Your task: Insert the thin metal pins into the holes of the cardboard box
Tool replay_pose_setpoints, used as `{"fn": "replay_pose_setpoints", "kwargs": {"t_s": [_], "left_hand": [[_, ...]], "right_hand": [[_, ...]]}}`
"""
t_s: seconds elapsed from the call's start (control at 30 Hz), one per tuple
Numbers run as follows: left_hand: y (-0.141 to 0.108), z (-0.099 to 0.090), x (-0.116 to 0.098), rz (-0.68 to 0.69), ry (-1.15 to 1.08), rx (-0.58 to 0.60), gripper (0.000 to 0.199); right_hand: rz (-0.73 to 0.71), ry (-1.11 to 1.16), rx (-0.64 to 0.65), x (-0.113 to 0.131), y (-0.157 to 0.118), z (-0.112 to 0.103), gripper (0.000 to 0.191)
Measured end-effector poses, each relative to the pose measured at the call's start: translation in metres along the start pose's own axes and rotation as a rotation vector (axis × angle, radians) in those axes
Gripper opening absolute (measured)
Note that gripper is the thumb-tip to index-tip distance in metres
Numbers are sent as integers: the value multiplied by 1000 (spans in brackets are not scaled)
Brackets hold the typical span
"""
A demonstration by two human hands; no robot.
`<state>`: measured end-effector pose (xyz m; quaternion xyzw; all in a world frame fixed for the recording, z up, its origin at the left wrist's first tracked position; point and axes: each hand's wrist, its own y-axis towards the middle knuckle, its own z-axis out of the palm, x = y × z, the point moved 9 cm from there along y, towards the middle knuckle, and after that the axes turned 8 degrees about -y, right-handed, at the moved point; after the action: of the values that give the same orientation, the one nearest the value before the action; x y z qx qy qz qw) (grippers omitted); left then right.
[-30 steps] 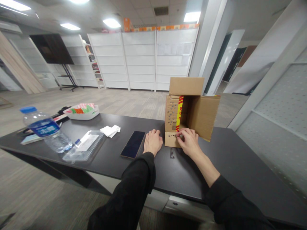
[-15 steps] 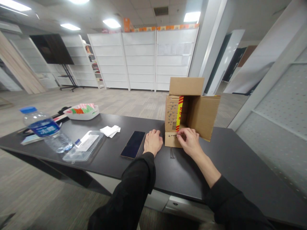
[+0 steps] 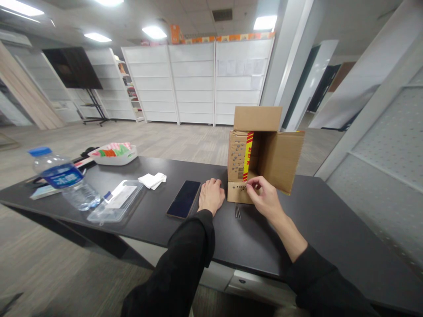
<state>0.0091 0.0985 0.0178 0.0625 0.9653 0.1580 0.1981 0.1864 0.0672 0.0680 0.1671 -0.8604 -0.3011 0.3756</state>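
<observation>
An open cardboard box (image 3: pixel 238 156) stands on its side on the dark desk. Small dark holes run in a row along its lower front flap (image 3: pixel 234 196), and grey dots cover the panel beside the yellow-and-red tape. Thumb and fingertips of my right hand (image 3: pixel 266 200) pinch together at this flap, with what looks like a thin dark nail (image 3: pixel 243 189) between them. Several nails (image 3: pixel 238 211) lie on the desk just below the flap. My left hand (image 3: pixel 211 196) rests palm down left of the box, holding nothing, its fingers loosely bent. Next to it is a phone (image 3: pixel 183 199).
Left on the desk are a clear plastic case (image 3: pixel 115 204), folded tissues (image 3: pixel 152 180), a water bottle (image 3: pixel 66 178) and a white basket (image 3: pixel 119 158) with colourful packets. A partition (image 3: pixel 386 167) stands to the right of the desk.
My right hand has drawn slightly right and back from the flap, and a thin dark thing now shows at its fingertips. My left hand stays in place.
</observation>
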Motion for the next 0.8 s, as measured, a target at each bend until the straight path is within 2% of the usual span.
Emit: {"fn": "replay_pose_setpoints", "kwargs": {"t_s": [0.23, 0.53, 0.8], "left_hand": [[0, 0, 1, -25, 6, 10, 26], [-1, -1, 0, -17, -5, 21, 27], [-1, -1, 0, -13, -4, 14, 26]], "right_hand": [[-31, 77, 163, 9, 0, 13, 21], [65, 157, 373, 7, -7, 29, 22], [85, 268, 594, 16, -16, 36, 18]]}}
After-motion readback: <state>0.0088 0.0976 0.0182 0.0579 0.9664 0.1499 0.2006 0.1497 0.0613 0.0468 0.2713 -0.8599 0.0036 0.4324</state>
